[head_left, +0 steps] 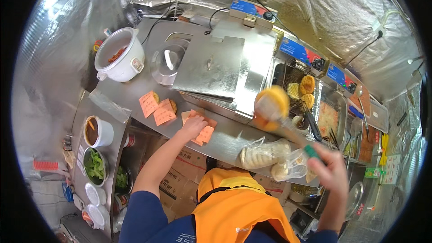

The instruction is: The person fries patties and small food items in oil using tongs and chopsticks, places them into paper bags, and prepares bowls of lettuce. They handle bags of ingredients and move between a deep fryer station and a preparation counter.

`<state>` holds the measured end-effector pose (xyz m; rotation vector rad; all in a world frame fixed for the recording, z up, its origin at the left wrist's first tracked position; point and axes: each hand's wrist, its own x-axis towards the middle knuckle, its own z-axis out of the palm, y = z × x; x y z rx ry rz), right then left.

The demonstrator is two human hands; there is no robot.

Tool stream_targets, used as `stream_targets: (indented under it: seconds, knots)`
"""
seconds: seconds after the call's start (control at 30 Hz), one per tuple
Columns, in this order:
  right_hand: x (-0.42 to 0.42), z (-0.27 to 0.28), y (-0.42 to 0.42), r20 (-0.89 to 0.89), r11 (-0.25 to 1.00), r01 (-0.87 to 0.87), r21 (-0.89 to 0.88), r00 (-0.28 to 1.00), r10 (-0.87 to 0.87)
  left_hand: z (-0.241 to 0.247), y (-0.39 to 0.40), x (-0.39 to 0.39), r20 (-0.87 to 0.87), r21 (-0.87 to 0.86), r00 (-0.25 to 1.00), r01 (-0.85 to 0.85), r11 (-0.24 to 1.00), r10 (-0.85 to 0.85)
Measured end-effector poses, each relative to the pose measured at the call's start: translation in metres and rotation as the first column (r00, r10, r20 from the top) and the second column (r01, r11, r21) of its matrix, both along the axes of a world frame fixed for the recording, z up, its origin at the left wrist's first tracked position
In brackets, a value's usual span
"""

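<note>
My left hand (195, 125) rests on a small stack of printed orange paper sleeves (206, 134) at the counter's front edge. To its left lie two filled sleeves, one (164, 112) beside the other (148, 104), each with browned food showing at the opening. My right hand (329, 167) grips the green-and-wooden handle of a utensil (312, 152). A blurred round yellow-orange food piece (275, 103) is at the utensil's far end, in front of the fryer (293, 87). Browned round pieces (307, 85) sit in the fryer basket. Bagged pale buns (266, 153) lie between my hands.
A white rice cooker (119, 57) stands back left, near a steel-lidded appliance (209, 67). The left side table holds a sauce pot (98, 131) and a bowl of lettuce (96, 167). A tray of pale orange food (327, 121) and a long-handled ladle (363, 111) are at right.
</note>
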<state>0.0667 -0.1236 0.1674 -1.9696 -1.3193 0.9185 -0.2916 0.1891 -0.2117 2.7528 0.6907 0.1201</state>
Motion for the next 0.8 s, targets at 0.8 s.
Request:
stream_targets:
  seconds: [0.8]
  knots:
    - [-0.104, -0.199, 0.033, -0.479, 0.950, 0.103, -0.295, 0.844, -0.241, -0.001, -0.067, -0.008, 0.488, -0.239, 0.756, -0.365, 0.900, 0.436]
